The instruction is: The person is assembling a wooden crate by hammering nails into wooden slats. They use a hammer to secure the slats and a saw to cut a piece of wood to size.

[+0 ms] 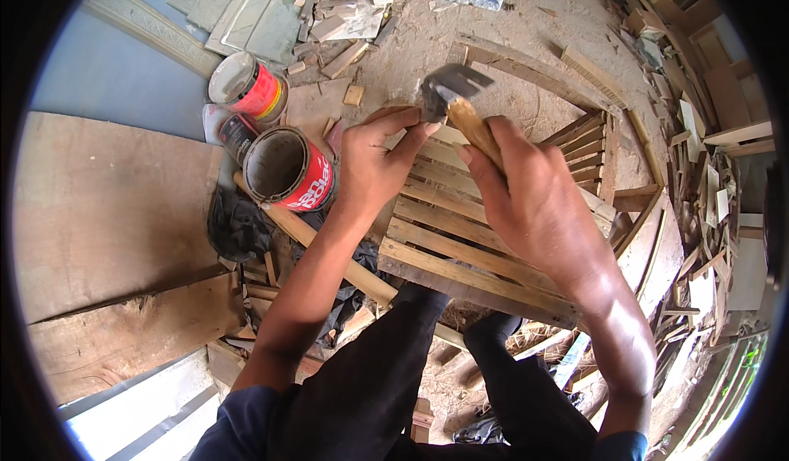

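A claw hammer (pixel 472 126) with a wooden handle and dark metal head is gripped in my right hand (pixel 534 198). Its head is beside the fingertips of my left hand (pixel 370 161), over the far left corner of a slatted wooden piece (pixel 472 247). Thumb and forefinger of that left hand are pinched together; whatever is between them is too small to name. Light, narrow slats run across the wooden piece, with gaps between them and a darker board along its near edge. Both my hands hide parts of it.
Left of the slats stand a red open can (pixel 316 183) and another red-and-yellow can (pixel 261 95). A wooden pole (pixel 362 278) lies below them. Another slatted wooden frame (pixel 585 145) is at right. Wood scraps (pixel 341 58) lie at the back, more along the right. Plywood (pixel 123 214) leans left.
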`<state>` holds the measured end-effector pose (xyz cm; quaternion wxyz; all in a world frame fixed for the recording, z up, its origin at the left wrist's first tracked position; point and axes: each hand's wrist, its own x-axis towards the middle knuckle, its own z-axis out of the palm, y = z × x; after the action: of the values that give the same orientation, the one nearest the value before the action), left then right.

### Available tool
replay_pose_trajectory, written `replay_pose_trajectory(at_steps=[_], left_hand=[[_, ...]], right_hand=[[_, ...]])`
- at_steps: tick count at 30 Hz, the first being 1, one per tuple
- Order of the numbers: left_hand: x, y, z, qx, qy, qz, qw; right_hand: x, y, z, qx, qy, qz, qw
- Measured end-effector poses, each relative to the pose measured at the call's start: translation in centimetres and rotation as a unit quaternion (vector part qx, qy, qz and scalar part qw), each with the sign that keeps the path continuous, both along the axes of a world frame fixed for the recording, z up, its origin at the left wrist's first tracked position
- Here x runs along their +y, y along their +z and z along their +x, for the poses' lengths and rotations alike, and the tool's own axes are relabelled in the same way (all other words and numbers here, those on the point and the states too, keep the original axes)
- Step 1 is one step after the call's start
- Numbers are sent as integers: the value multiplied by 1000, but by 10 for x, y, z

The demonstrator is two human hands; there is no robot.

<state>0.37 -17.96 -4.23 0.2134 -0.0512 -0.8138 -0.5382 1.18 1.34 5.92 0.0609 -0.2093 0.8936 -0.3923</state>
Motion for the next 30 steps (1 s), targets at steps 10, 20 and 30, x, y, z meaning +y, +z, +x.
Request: replay_pose_trajectory(at_steps=[10,20,30], left_hand=[[1,-2,0,-2,2,12,1000],[1,0,3,-38,-24,113,993],[0,1,2,17,-17,96,995]], right_hand=[[1,6,0,-8,-37,-44,998],[13,42,59,-215,-151,-36,964],[-32,-3,74,-109,-170,-95,975]])
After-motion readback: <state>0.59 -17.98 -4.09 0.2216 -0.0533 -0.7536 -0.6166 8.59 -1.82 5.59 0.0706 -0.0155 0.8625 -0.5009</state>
